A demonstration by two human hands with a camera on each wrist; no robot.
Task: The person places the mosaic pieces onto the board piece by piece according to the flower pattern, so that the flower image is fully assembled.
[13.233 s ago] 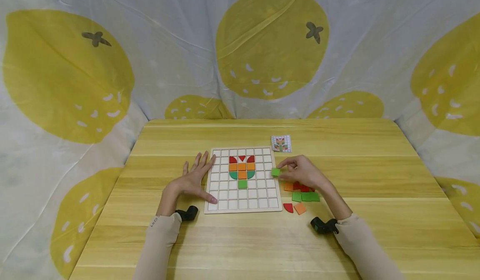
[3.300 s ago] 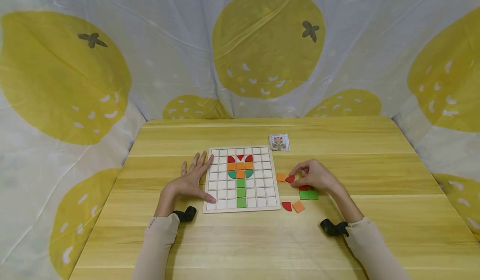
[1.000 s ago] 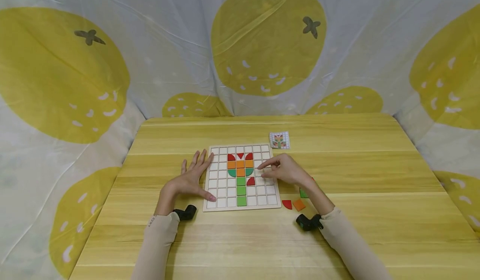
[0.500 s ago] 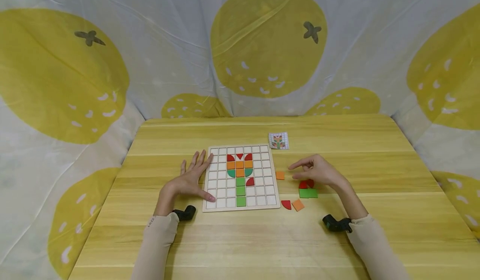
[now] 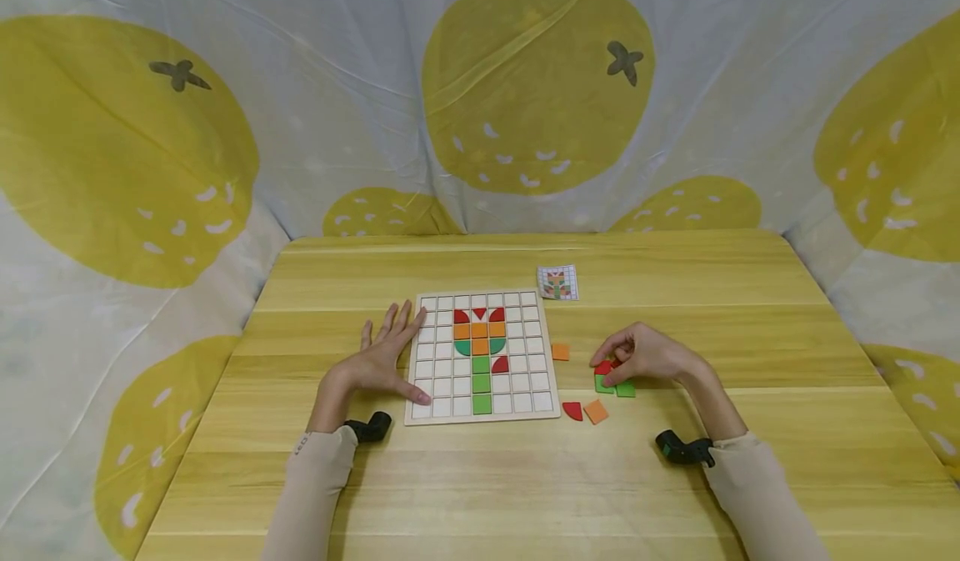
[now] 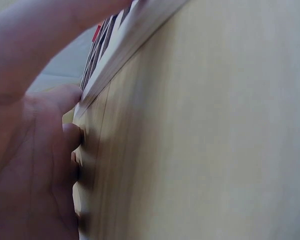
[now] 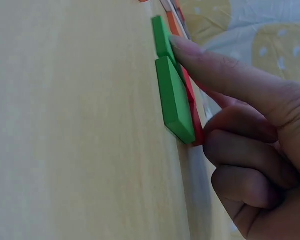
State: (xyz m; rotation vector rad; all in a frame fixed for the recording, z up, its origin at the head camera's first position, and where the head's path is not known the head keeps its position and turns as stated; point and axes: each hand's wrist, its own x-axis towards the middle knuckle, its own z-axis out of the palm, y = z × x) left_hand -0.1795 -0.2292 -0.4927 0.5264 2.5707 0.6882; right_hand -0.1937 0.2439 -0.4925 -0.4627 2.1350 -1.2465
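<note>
The square wooden grid board [image 5: 442, 415] lies flat with a flower pattern of red, orange, teal and green tiles on it. A red quarter-circle tile [image 5: 500, 364] sits right of the green column [image 5: 482, 384]. My left hand [image 5: 378, 365] rests spread on the board's left side, thumb on the near corner. To the right of the board, my right hand [image 5: 645, 354] pinches at a red quarter-circle tile [image 5: 603, 368], its thumb against the green square tile [image 5: 603, 384] in front. In the right wrist view the thumb touches one green tile [image 7: 163, 37]; the other fingers are curled.
Beside the board lie an orange square [image 5: 560, 352], a red quarter circle [image 5: 572, 411], a tilted orange square [image 5: 596, 412] and another green square [image 5: 626, 389]. A printed pattern card [image 5: 557, 283] lies behind the board's right corner. Patterned cloth [image 5: 540, 86] hangs behind the table.
Two more green squares and a red quarter circle were added to the board. My right hand moved from the board back right to the loose tiles, shifting them slightly left. My left hand stays put.
</note>
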